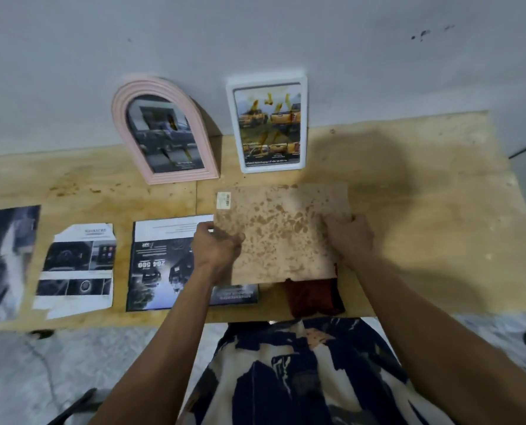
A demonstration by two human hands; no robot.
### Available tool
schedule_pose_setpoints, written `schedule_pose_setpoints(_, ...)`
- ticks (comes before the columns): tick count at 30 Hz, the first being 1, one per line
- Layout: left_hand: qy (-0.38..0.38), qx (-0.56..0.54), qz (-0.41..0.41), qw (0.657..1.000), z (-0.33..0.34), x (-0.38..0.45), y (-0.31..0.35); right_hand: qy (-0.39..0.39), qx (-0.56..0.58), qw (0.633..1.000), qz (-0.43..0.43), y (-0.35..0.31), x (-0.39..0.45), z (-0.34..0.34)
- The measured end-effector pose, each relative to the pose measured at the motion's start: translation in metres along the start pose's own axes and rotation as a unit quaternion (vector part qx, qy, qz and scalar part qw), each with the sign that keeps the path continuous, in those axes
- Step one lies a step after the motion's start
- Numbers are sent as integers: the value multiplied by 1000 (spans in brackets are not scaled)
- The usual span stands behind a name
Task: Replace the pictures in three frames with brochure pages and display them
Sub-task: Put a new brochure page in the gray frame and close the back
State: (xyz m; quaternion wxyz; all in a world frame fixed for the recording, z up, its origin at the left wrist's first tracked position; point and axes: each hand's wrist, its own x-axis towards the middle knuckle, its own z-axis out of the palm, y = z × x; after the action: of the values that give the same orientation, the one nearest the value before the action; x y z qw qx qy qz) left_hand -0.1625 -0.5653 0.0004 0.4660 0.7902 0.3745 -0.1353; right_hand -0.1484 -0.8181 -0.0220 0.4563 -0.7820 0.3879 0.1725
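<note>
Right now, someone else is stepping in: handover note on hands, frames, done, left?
Left hand grips the left edge of the stained backing board; right hand grips its right edge. The board is over the table, with something dark red under its near edge.
Done: pink arched frame and white rectangular frame stand against the wall, each showing a truck page.
Left: the third frame, judging by the board in hand. Open brochure lies beside the board, a torn-out page left of it.
</note>
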Motion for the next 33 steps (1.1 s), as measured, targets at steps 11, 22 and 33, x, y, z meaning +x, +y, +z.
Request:
schedule_pose_setpoints(11, 15, 38, 27, 999, -142, 46, -94, -48, -42, 995, -75, -12, -97, 128)
schedule_pose_setpoints(22, -7, 86, 79, 993, -158, 71, -130, 27, -25, 993, -114, -3, -119, 143)
schedule_pose_setpoints(33, 42, 145, 57, 987, -177, 92, -148, 74, -19, 990, -117, -3, -113, 120)
